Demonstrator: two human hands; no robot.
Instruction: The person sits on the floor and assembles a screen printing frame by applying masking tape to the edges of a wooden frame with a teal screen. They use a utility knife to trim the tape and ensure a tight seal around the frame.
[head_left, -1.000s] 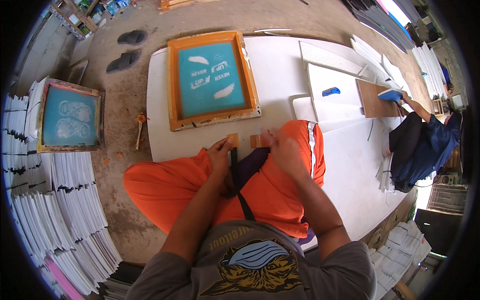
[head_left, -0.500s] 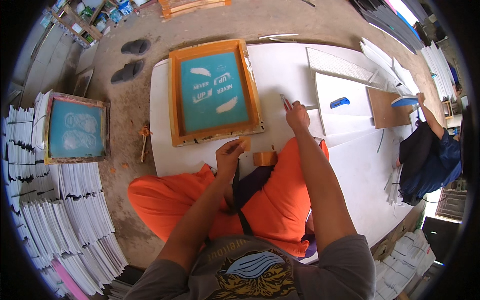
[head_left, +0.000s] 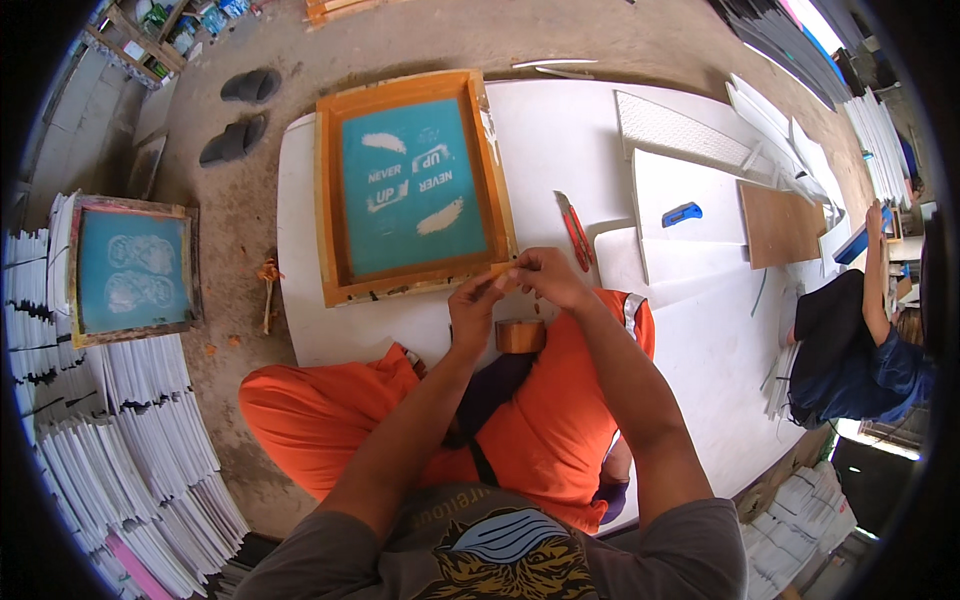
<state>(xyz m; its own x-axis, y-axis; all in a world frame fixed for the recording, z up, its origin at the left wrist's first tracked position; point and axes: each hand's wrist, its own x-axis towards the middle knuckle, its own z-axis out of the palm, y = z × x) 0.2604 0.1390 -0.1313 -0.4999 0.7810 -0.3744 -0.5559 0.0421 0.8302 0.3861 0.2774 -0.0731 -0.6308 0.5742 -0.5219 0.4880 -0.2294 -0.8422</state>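
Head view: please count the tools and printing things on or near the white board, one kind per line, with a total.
Wooden printing frames with teal mesh: 2
Brown tape rolls: 1
Red cutters: 1
Blue cutters: 1
Dark slippers: 2
Total: 7

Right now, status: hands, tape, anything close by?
Left hand and right hand pinch a brown tape strip together. Tape roll on lap. Wooden screen frame directly ahead; red cutter beside it.
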